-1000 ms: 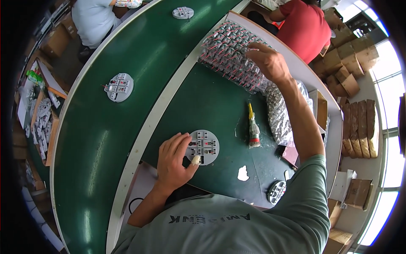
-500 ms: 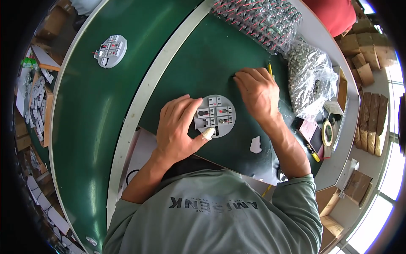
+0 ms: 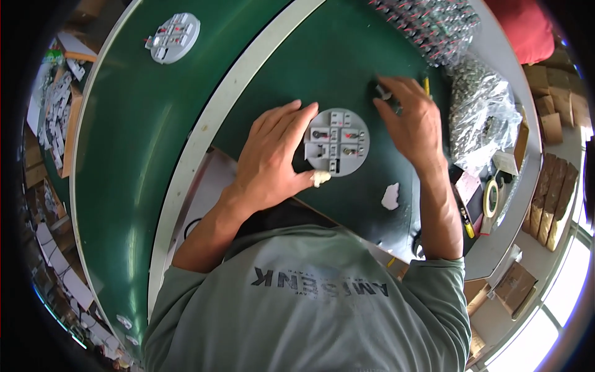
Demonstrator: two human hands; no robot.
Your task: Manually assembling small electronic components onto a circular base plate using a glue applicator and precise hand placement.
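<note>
A round grey plate (image 3: 354, 162) with raised square holders and small red and dark parts lies on the green work surface. My left hand (image 3: 269, 152) curves round its left side, fingertips at the upper rim and the wrapped thumb at the lower rim, gripping it. To the right of the plate, raised above the surface, is my right hand (image 3: 412, 121). Between its thumb and forefinger shows a small light-grey piece (image 3: 383, 92) with a dark part, blurred by motion; its exact kind cannot be made out.
Bubble wrap holding red-tipped parts (image 3: 427, 28) lies at the far right, beside a clear bag of small metal pieces (image 3: 480, 118). Tape roll (image 3: 491, 198), marker (image 3: 466, 220) and white scrap (image 3: 390, 196) lie nearer. Another round plate (image 3: 175, 38) sits beyond the pale rail (image 3: 211, 118).
The view has shifted, so the surroundings sit differently in the picture. My left thumb has slid from the plate's face to its rim. My right fingers have parted, and a light-grey piece shows between them.
</note>
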